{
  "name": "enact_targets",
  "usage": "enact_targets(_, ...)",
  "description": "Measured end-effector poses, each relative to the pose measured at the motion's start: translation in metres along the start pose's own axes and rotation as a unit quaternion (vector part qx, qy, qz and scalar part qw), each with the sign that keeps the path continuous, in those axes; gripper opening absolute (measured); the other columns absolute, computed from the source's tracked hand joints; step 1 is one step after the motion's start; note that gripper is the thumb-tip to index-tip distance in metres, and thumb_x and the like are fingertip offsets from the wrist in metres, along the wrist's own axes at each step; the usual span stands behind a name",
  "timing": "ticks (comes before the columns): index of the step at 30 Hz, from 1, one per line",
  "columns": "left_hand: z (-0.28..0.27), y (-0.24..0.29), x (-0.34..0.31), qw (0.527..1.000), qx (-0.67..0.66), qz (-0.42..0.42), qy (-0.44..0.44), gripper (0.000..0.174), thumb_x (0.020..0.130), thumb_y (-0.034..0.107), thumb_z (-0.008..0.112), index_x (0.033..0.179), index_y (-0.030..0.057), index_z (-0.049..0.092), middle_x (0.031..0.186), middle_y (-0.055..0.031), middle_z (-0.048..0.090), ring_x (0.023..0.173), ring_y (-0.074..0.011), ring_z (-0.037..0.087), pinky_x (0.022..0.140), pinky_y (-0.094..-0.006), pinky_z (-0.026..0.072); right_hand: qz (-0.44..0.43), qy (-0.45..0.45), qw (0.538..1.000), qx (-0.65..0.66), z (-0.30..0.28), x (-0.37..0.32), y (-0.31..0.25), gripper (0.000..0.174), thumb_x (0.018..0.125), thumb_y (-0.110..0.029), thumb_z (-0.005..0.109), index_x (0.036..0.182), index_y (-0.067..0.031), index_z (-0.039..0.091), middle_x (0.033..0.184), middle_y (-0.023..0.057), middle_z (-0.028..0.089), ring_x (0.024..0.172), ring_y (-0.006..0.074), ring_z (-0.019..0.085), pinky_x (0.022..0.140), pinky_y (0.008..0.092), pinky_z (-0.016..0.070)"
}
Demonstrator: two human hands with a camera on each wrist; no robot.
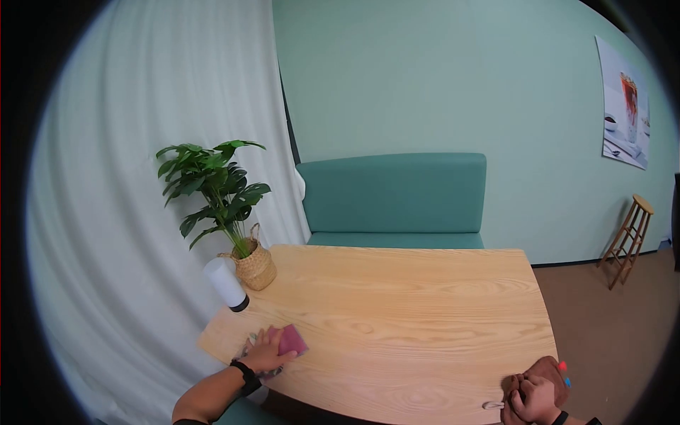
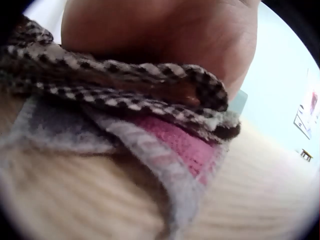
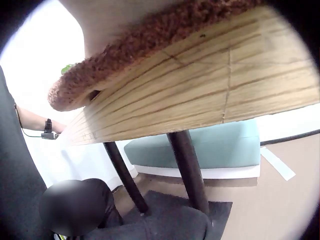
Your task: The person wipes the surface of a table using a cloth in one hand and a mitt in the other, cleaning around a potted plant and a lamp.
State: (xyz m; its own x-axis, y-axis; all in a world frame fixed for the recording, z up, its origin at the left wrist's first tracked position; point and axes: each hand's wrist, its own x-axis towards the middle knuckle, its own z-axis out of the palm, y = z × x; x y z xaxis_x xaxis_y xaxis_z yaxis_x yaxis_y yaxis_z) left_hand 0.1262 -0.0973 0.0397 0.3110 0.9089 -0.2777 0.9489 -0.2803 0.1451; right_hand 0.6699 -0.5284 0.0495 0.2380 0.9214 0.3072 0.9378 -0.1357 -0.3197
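Observation:
At the table's front left corner, my left hand lies with fingers extended over a small pile of cloths. A pink cloth sticks out beyond its fingertips. The left wrist view has a black-and-white checked edge under the palm, above a grey cloth. On the front right corner, my right hand grips a bunched brown fluffy towel with curled fingers. A pale hanging loop pokes out of the towel's left side, and small red and blue bits show at its right.
The wooden table spreads between both hands. A white cylinder with a black base and a plant in a woven basket stand at its left edge. Behind is a green bench; a wooden stool stands far right.

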Motion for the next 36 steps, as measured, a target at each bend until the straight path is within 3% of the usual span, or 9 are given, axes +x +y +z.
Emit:
enact_targets(6,0.015,0.082,-0.009,0.982,0.093,0.162,-0.015,0.108,0.091,0.084,0.052,0.168,0.0152,0.024,0.173,-0.0270,0.016,0.160,-0.0497,0.008,0.118,-0.0792,0.0102,-0.026,-0.031,0.999,-0.002,-0.005,0.007,0.000,0.022,0.097,-0.021,0.062,0.093,-0.0001,0.070,0.086,0.0234,0.070,0.076,0.0429,0.067,0.072,0.0507,0.0543)
enact_targets(9,0.005,0.134,0.010,0.968,0.106,0.222,-0.039,0.106,0.091,0.085,0.050,0.169,0.0179,0.023,0.174,-0.0269,0.014,0.161,-0.0484,0.008,0.118,-0.0790,0.0108,-0.031,-0.038,0.999,-0.001,-0.002,0.009,0.004,0.023,0.097,-0.022,0.061,0.094,-0.0010,0.070,0.087,0.0230,0.070,0.077,0.0424,0.067,0.072,0.0507,0.0543)
enact_targets(17,-0.016,0.251,0.139,0.967,0.084,0.231,-0.060,0.104,0.093,0.083,0.047,0.170,0.0193,0.018,0.176,-0.0225,0.009,0.162,-0.0436,0.003,0.117,-0.0778,0.0075,0.003,-0.066,0.998,-0.017,-0.005,0.009,0.001,0.025,0.098,-0.024,0.061,0.094,-0.0011,0.070,0.090,0.0240,0.070,0.078,0.0424,0.068,0.073,0.0507,0.0549)
enact_targets(18,-0.016,0.268,0.154,0.969,0.077,0.227,-0.057,0.105,0.093,0.083,0.047,0.170,0.0194,0.018,0.176,-0.0210,0.010,0.162,-0.0428,0.003,0.117,-0.0781,0.0070,0.004,-0.035,0.999,-0.009,-0.001,0.008,0.000,0.027,0.098,-0.025,0.063,0.091,0.0004,0.070,0.086,0.0241,0.069,0.078,0.0421,0.067,0.073,0.0499,0.0542)
enact_targets(20,-0.016,0.302,0.174,0.973,0.067,0.215,-0.043,0.105,0.092,0.083,0.048,0.170,0.0199,0.019,0.176,-0.0204,0.009,0.162,-0.0428,0.001,0.117,-0.0780,0.0064,-0.036,0.031,0.999,-0.026,0.019,0.002,0.020,0.027,0.081,-0.030,0.071,0.076,-0.0035,0.071,0.071,0.0177,0.067,0.060,0.0365,0.067,0.058,0.0456,0.0566)
enact_targets(22,-0.011,0.343,0.177,0.971,0.062,0.228,-0.033,0.105,0.091,0.083,0.049,0.171,0.0205,0.020,0.176,-0.0199,0.008,0.162,-0.0431,0.000,0.117,-0.0783,0.0056,-0.024,0.002,0.999,-0.040,0.017,0.000,0.022,0.026,0.081,-0.030,0.071,0.075,-0.0041,0.069,0.071,0.0170,0.067,0.061,0.0357,0.067,0.058,0.0449,0.0567)
enact_targets(29,0.016,0.479,0.120,0.937,0.073,0.337,-0.054,0.103,0.094,0.080,0.049,0.171,0.0191,0.019,0.177,-0.0180,0.010,0.162,-0.0427,0.001,0.118,-0.0778,0.0031,-0.048,0.042,0.997,-0.035,0.022,0.000,0.024,0.026,0.080,-0.031,0.074,0.073,-0.0070,0.066,0.074,0.0125,0.067,0.062,0.0325,0.067,0.057,0.0423,0.0562)
enact_targets(33,0.025,0.485,0.104,0.928,0.066,0.364,-0.054,0.100,0.094,0.078,0.052,0.170,0.0214,0.021,0.177,-0.0161,0.010,0.163,-0.0411,0.002,0.117,-0.0788,0.0038,-0.039,0.025,0.998,-0.050,0.019,-0.003,0.024,0.026,0.081,-0.031,0.073,0.074,-0.0063,0.067,0.075,0.0134,0.068,0.062,0.0334,0.067,0.057,0.0429,0.0562)
enact_targets(36,0.023,0.450,0.105,0.911,0.054,0.405,-0.051,0.102,0.092,0.080,0.053,0.170,0.0220,0.023,0.177,-0.0179,0.013,0.163,-0.0404,0.004,0.119,-0.0764,0.0030,-0.051,0.043,0.997,-0.044,0.025,-0.002,0.027,0.026,0.082,-0.031,0.073,0.076,-0.0056,0.068,0.075,0.0142,0.069,0.062,0.0343,0.068,0.058,0.0438,0.0564)
